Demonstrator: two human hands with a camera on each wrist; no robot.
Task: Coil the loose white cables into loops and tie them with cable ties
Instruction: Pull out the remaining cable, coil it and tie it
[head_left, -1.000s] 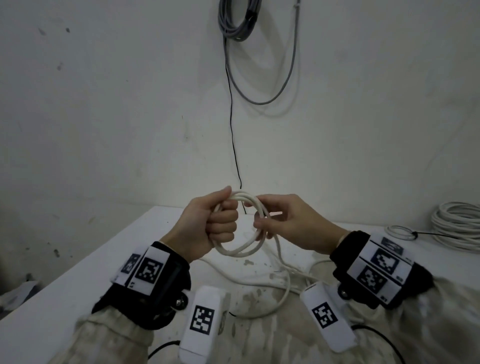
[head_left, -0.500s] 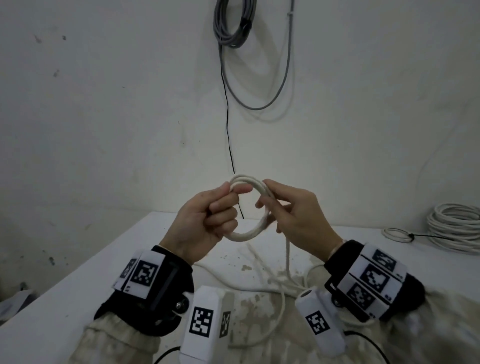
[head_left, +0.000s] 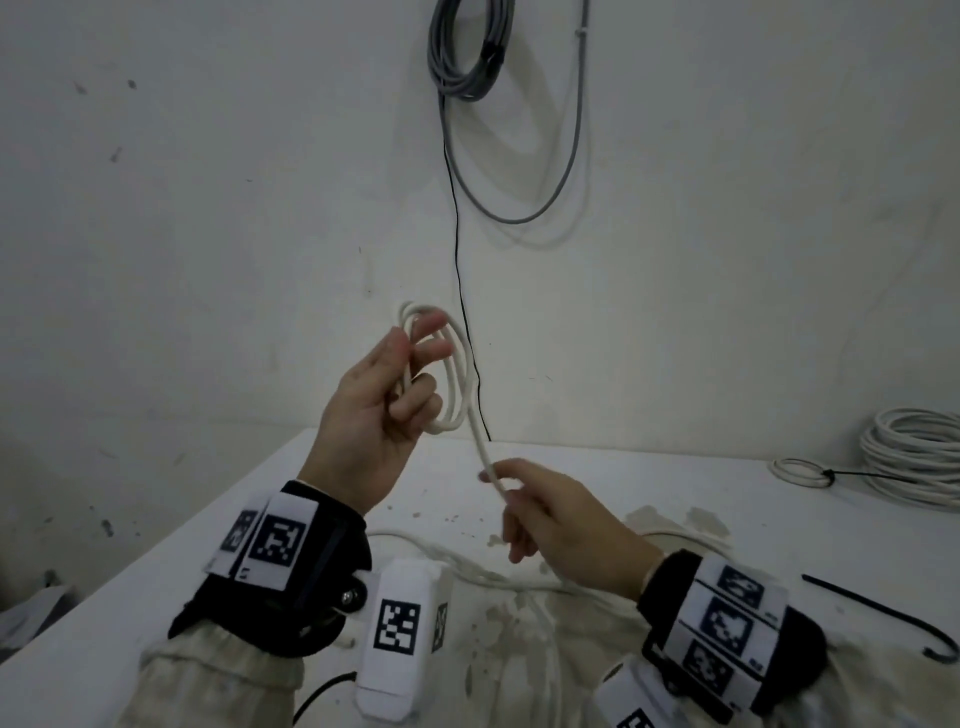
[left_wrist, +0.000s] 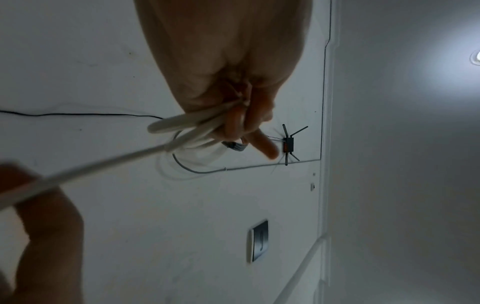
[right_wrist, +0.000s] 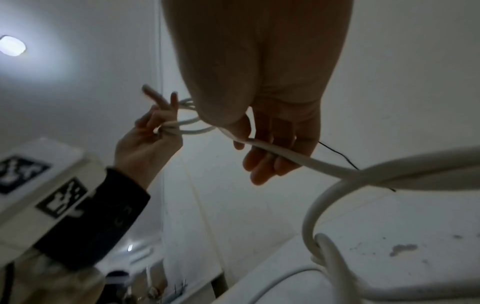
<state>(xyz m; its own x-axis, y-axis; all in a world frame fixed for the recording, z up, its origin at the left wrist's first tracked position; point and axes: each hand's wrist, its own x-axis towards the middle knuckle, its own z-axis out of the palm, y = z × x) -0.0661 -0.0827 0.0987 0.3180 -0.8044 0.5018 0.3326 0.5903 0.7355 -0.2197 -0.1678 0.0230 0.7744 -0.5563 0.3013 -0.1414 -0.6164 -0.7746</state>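
My left hand is raised in front of the wall and grips a small coil of white cable between thumb and curled fingers; two fingers poke through the loops. The coil shows the same way in the left wrist view. One strand runs down from the coil to my right hand, which pinches it between thumb and fingers lower and to the right. In the right wrist view the cable crosses my right fingers. Its loose remainder lies on the white table.
A black cable tie lies on the table at the right. At the back right sit a small tied coil and a large white coil. Grey cable and a thin black wire hang on the wall.
My left hand has lifted the coil up and to the left. My right hand has let go of the coil and dropped down along the strand, which now stretches between the hands.
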